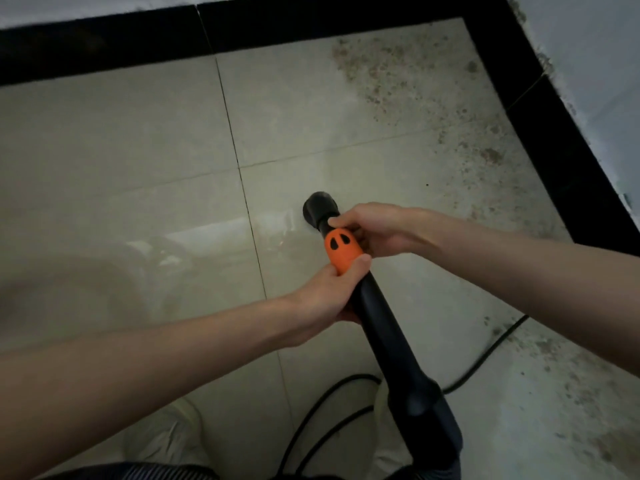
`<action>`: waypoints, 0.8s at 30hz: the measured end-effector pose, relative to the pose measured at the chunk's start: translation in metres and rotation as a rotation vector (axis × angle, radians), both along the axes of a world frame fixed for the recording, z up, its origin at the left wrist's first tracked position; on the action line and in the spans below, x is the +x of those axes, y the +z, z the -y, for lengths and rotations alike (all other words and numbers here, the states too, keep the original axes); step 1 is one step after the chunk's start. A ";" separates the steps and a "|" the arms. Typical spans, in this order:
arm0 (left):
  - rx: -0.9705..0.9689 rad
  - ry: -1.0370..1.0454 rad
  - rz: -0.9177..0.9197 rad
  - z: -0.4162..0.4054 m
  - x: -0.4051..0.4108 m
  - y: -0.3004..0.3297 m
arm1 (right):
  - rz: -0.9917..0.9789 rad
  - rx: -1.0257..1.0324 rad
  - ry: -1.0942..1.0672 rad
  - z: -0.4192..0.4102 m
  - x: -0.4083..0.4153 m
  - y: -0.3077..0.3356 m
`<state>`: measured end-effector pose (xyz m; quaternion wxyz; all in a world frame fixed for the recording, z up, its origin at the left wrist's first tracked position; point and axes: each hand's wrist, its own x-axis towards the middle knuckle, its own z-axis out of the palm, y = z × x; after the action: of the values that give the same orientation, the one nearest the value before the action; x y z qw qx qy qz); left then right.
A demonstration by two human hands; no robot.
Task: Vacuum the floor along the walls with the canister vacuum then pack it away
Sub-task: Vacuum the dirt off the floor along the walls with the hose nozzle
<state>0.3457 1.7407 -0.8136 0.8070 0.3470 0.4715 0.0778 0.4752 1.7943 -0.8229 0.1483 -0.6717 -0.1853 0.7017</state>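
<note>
While the cable [332, 410] lay looped on the tiles nearest me, I saw the black wand [388, 327] of the vacuum rising from the lower right toward the middle of the floor [138, 150]. My left hand [322, 296] was wrapped round the wand just below its orange collar [341, 249], thumb across the orange. My right hand [374, 230] pinched the neck just beyond that collar, fingers curled round it. Past both hands the round black nozzle [320, 209] pointed down at the tile; whether it touched I could not tell. The canister itself was out of view. Farther off, brown grit [398, 81] spread toward the corner where the black skirting [554, 140] met the walls. I judged the collar was being adjusted; doing it well meant steadying with the left, turning only with the right, then working the nozzle along the skirting into that dirty corner.
</note>
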 end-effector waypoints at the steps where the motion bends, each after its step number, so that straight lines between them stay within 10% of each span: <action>1: -0.006 -0.016 0.017 0.003 0.002 0.002 | 0.001 -0.007 -0.027 0.005 0.004 0.000; 24: -0.041 -0.179 0.006 0.043 0.018 0.017 | 0.103 -0.211 -0.066 0.054 0.023 0.021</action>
<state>0.3634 1.6977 -0.7962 0.8190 0.3711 0.4376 -0.0032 0.4982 1.7400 -0.8020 0.0898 -0.7245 -0.0956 0.6767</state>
